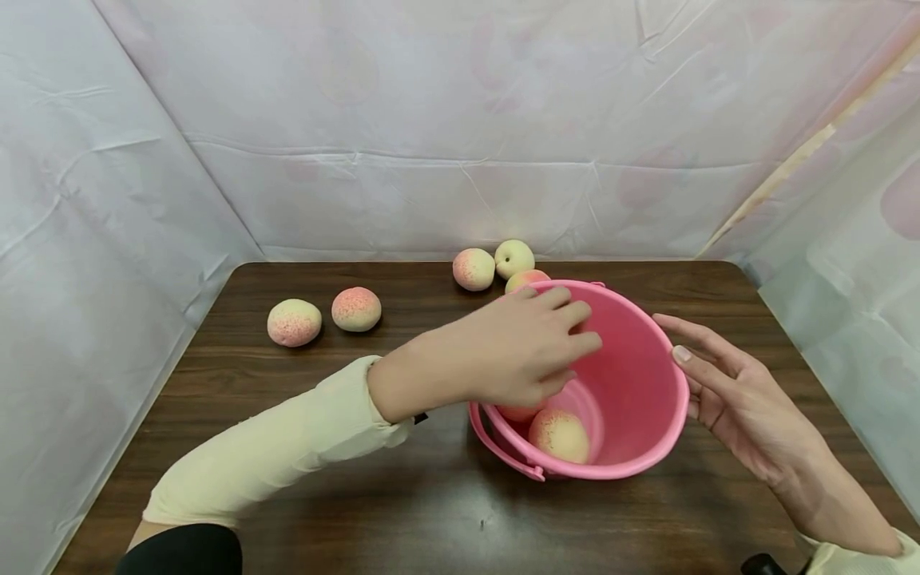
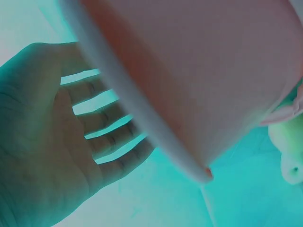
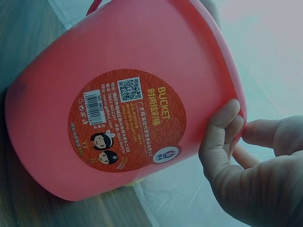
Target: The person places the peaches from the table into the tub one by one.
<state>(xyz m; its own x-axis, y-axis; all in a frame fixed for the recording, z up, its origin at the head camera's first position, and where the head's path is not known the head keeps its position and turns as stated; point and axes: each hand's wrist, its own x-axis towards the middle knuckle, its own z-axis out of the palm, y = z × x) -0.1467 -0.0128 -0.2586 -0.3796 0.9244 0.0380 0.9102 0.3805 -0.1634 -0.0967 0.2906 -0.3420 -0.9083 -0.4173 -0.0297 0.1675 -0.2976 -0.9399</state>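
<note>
A pink bucket (image 1: pixel 632 383) stands on the table with its mouth toward me; inside lie a pale yellow peach (image 1: pixel 559 436) and a redder peach (image 1: pixel 521 412), partly covered by my hand. My left hand (image 1: pixel 521 347) reaches over the bucket's left side, fingers spread and loosely bent over the mouth. Nothing shows in its palm in the left wrist view. At the right side, my right hand (image 1: pixel 747 399) holds the bucket's rim, the thumb at the edge and other fingers outside. The right wrist view shows this grip beside a round red label (image 3: pixel 128 120).
Two blushed peaches, a left one (image 1: pixel 295 323) and its neighbour (image 1: pixel 356 309), lie on the brown wooden table (image 1: pixel 323 495). Behind the bucket are a pink-speckled peach (image 1: pixel 473 269), a pale peach (image 1: pixel 514 259) and a partly hidden peach (image 1: pixel 528 279). Whitish sheeting (image 1: pixel 402 200) borders the table.
</note>
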